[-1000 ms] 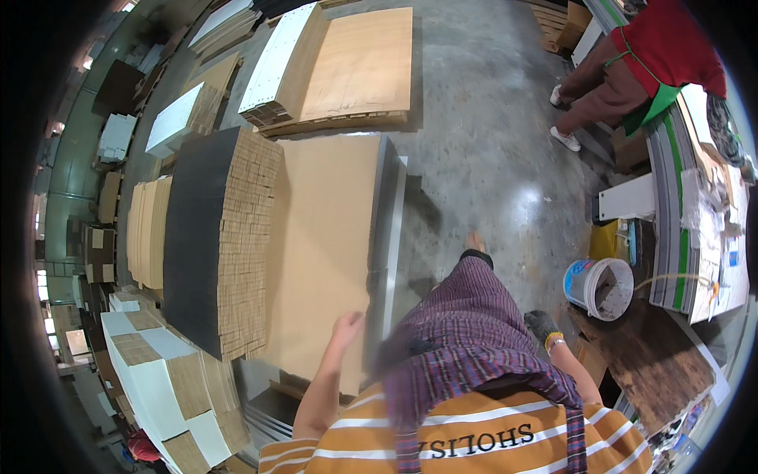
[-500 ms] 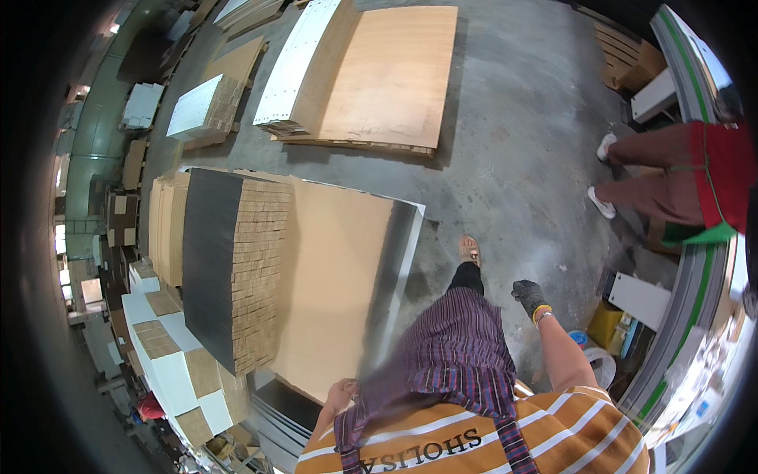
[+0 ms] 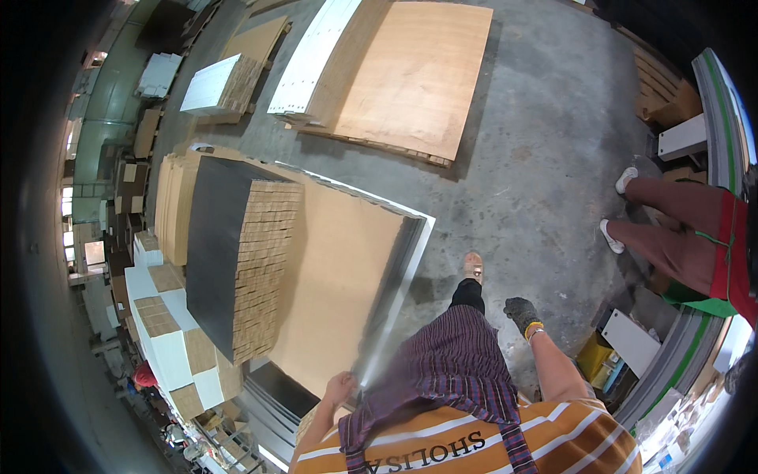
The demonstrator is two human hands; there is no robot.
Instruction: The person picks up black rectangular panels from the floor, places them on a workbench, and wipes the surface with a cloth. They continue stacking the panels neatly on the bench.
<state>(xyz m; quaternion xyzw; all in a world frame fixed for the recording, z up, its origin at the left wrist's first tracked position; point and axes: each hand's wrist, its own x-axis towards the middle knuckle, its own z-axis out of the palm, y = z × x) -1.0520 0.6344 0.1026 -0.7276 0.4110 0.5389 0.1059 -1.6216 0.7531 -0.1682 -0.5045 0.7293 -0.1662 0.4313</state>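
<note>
My left hand (image 3: 340, 388) is bare, its fingers curled in with nothing visible in them. It hangs by the near edge of a low stack topped with a tan board (image 3: 339, 253); whether it touches the edge I cannot tell. My right hand (image 3: 523, 316), in a dark grey glove with a yellow cuff, hangs over the floor to the right of my striped apron (image 3: 450, 355). Its fingers are folded in, and no object shows there. On the tan board stands a tall pile of narrow panels (image 3: 264, 268) with a black outer face.
Farther off, a pallet carries a light wooden sheet (image 3: 418, 79) and white panels (image 3: 324, 55). White-and-brown stacks (image 3: 170, 324) stand at the left. At the right, a person in brown trousers (image 3: 671, 205) stands by a grey-green long bench (image 3: 679, 355). Concrete floor (image 3: 545, 142) runs between.
My view has shifted and turned slightly, so the far pallet and the person sit farther right. Both of my hands have swung a little; neither has visibly picked anything up.
</note>
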